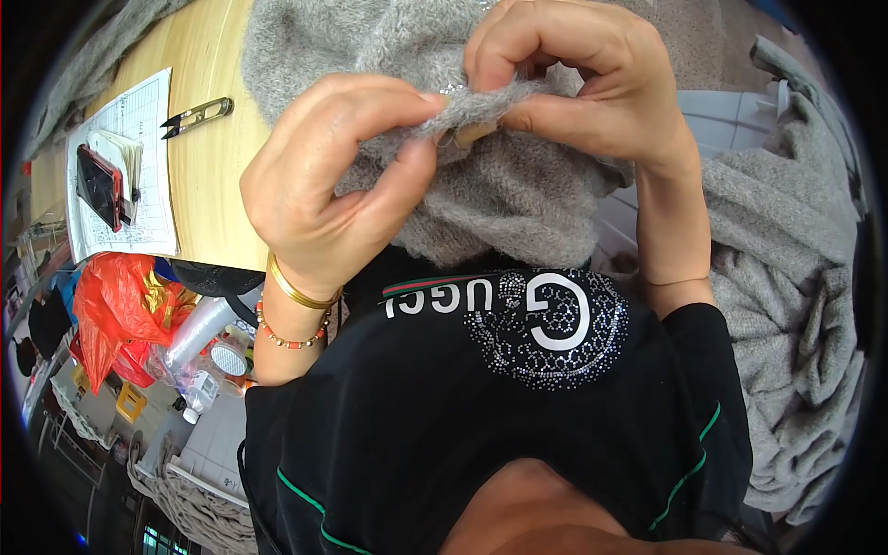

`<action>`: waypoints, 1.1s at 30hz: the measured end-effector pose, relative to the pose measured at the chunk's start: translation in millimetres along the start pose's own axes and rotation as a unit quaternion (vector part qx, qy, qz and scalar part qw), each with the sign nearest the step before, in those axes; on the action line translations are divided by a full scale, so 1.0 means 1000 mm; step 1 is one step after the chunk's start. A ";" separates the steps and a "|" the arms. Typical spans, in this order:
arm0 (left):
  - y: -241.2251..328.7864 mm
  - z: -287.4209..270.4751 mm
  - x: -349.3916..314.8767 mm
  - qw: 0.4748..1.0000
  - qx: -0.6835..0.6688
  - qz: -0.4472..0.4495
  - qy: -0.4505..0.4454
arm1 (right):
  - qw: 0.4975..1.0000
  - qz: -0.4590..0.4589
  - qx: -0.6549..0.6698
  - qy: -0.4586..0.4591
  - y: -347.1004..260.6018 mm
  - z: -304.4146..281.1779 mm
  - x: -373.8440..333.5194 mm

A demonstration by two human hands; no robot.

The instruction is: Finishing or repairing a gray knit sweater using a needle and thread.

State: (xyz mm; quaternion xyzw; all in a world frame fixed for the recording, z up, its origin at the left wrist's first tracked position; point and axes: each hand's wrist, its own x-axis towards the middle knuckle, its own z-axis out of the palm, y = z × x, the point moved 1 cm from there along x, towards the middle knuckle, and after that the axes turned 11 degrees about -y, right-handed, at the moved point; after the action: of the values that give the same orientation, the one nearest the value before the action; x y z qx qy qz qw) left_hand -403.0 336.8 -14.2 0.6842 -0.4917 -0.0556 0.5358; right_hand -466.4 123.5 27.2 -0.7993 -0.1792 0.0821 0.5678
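Note:
A fuzzy grey knitted garment (pixel 518 199) is bunched over the table's edge and in front of my chest. My left hand (pixel 324 166) pinches one edge of it between thumb and fingertips; a gold bangle and a beaded bracelet circle that wrist. Opposite, my right hand (pixel 583 79) grips the same edge between thumb and bent fingers, so a short strip of knit spans the two hands. Just under this strip a small tan tag-like piece (pixel 474 135) shows, partly covered by the knit. Whether a needle or thread is in the fingers cannot be made out.
Left on the wooden table (pixel 213 55) lie thread snips (pixel 197 117) and a written sheet (pixel 148 102) bearing a phone (pixel 100 185) and a notepad. Below are a red plastic bag (pixel 111 305) and bottles. More grey knitwear (pixel 786 250) is heaped at right.

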 end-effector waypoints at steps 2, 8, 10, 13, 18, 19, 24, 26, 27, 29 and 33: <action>-0.002 0.001 -0.001 0.999 0.030 0.033 0.010 | 0.982 -0.183 -0.037 0.016 0.039 0.006 0.012; 0.001 0.010 -0.001 0.985 0.135 0.091 0.056 | 0.970 -0.227 -0.069 0.046 0.021 0.015 -0.001; 0.001 0.012 0.000 0.977 0.167 0.110 0.076 | 0.987 -0.115 -0.098 0.050 0.012 0.017 -0.007; 0.001 0.012 -0.002 0.976 0.186 0.098 0.057 | 0.981 -0.125 -0.132 0.062 0.010 0.021 -0.010; -0.004 0.016 -0.009 0.980 0.150 0.129 0.024 | 0.970 -0.139 -0.177 0.088 0.011 0.024 -0.012; -0.004 0.016 -0.010 0.980 0.149 0.129 0.024 | 0.970 -0.138 -0.178 0.089 0.013 0.026 -0.012; -0.001 0.016 -0.010 0.973 0.167 0.161 0.003 | 0.988 -0.029 -0.109 0.105 -0.003 0.027 -0.019; 0.000 0.015 -0.012 0.974 0.166 0.157 0.000 | 0.985 -0.036 -0.137 0.103 -0.002 0.029 -0.019; 0.000 0.014 -0.012 0.974 0.165 0.155 -0.003 | 0.980 -0.045 -0.166 0.102 -0.002 0.030 -0.020; 0.002 0.014 -0.011 0.975 0.166 0.150 -0.005 | 0.968 -0.075 -0.207 0.123 0.019 0.040 -0.018; 0.000 0.015 -0.012 0.972 0.184 0.146 -0.013 | 0.958 -0.075 -0.244 0.131 0.028 0.046 -0.016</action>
State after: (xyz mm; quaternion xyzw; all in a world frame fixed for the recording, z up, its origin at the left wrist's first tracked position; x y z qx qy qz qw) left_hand -418.1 335.1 -25.8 0.6913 -0.5947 0.1055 0.3966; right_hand -491.5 149.2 -15.5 -0.9013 -0.1770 -0.1127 0.3790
